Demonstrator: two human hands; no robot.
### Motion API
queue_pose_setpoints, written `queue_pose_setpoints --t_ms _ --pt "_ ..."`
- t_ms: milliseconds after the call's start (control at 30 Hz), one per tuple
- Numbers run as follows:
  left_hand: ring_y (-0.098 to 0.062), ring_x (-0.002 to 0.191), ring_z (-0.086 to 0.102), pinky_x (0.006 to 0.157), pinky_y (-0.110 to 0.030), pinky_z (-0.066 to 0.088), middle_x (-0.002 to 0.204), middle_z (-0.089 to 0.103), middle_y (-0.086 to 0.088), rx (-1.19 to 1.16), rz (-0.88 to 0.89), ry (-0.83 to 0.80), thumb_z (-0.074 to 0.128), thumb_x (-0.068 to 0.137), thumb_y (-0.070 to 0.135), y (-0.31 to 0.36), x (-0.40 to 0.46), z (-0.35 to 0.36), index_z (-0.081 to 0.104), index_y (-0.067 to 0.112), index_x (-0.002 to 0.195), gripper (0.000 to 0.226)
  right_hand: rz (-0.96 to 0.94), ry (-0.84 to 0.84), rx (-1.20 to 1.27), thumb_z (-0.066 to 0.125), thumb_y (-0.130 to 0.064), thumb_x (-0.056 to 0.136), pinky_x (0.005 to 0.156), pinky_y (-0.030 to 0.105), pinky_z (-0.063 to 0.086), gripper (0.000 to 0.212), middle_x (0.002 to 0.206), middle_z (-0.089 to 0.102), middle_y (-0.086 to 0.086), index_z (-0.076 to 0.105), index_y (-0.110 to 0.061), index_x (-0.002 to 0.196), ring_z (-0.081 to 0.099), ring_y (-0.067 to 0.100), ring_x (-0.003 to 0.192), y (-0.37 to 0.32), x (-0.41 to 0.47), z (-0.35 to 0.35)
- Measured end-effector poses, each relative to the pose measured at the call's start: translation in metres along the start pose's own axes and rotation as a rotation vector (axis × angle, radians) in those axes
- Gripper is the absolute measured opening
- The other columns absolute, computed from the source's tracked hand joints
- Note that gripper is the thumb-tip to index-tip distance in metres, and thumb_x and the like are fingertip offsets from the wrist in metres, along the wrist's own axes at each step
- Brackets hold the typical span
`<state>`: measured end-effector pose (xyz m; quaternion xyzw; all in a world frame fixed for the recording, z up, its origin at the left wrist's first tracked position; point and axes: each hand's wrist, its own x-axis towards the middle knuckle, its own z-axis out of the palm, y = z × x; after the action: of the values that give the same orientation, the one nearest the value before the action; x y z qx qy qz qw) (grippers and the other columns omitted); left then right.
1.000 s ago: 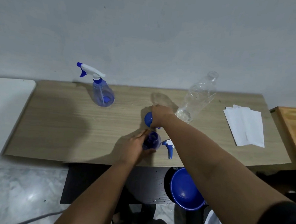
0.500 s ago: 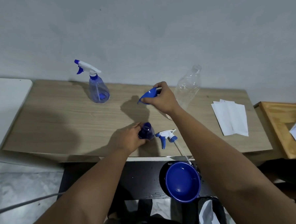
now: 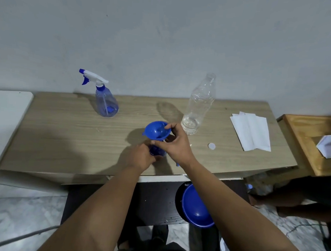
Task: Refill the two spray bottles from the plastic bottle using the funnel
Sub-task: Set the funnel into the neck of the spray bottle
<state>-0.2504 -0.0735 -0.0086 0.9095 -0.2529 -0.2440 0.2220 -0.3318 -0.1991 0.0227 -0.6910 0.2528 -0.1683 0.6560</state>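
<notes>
Apparently funnel [image 3: 156, 131] in right hand [image 3: 176, 145], above left-held bottle [image 3: 156, 150].

2 bare forearms [image 3: 103, 204] (no sleeves), unadorned.

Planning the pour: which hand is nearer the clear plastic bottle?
Right. The right hand, holding the funnel, sits just beside the plastic bottle; the left hand is farther, gripping the open spray bottle.

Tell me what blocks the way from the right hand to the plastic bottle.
Nothing visible: the plastic bottle stands uncapped just beyond the right hand, bare table between them. That hand holds the funnel.
</notes>
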Motion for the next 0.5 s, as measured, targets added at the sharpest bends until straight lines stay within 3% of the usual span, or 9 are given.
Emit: queue_pose_setpoints --t_ms 100,200,300,400,500 --pt "-0.016 0.067 0.058 0.048 -0.018 0.029 0.065 0.053 0.016 -0.005 0.002 0.033 0.077 0.077 0.049 -0.001 0.001 0.001 0.064 0.035 0.105 0.034 -0.009 -0.013 0.029 0.095 0.0 0.068 0.103 0.046 0.056 0.068 0.131 0.063 0.008 0.054 -0.02 0.118 0.065 0.03 0.124 0.011 -0.003 -0.005" --pt "-0.025 0.076 0.066 0.06 -0.029 0.045 0.08 0.068 0.006 0.081 0.025 0.053 0.071 0.077 0.057 -0.004 0.003 0.001 0.061 0.035 0.108 0.039 -0.005 -0.064 -0.055 0.096 -0.011 0.067 0.103 0.04 0.057 0.092 0.133 0.065 0.0 0.047 -0.033 0.141 0.066 0.02 0.123 0.013 -0.003 -0.01" --pt "-0.025 0.081 0.068 0.053 -0.023 0.035 0.074 0.059 0.012 0.039 0.075 0.044 0.069 0.08 0.048 -0.006 0.002 -0.002 0.062 0.032 0.106 0.031 -0.008 -0.143 -0.139 0.097 -0.015 0.066 0.102 0.025 0.053 0.11 0.137 0.062 -0.007 0.036 -0.041 0.154 0.064 0.01 0.124 0.013 -0.003 -0.016" --pt "-0.02 0.077 0.063 0.055 -0.02 0.035 0.085 0.061 0.009 0.044 0.119 0.042 0.069 0.078 0.046 -0.003 -0.001 -0.01 0.06 0.031 0.11 0.035 -0.002 -0.186 -0.181 0.099 -0.024 0.065 0.093 0.006 0.047 0.118 0.144 0.055 -0.018 0.029 -0.049 0.157 0.057 -0.008 0.125 0.011 -0.005 -0.024" --pt "-0.02 0.079 0.063 0.052 -0.022 0.03 0.091 0.059 0.012 0.014 0.11 0.042 0.074 0.073 0.05 0.0 -0.007 -0.019 0.058 0.035 0.113 0.046 -0.001 -0.126 -0.176 0.095 -0.032 0.071 0.097 0.019 0.052 0.102 0.142 0.057 -0.018 0.036 -0.05 0.152 0.059 -0.003 0.126 0.005 -0.008 -0.033"
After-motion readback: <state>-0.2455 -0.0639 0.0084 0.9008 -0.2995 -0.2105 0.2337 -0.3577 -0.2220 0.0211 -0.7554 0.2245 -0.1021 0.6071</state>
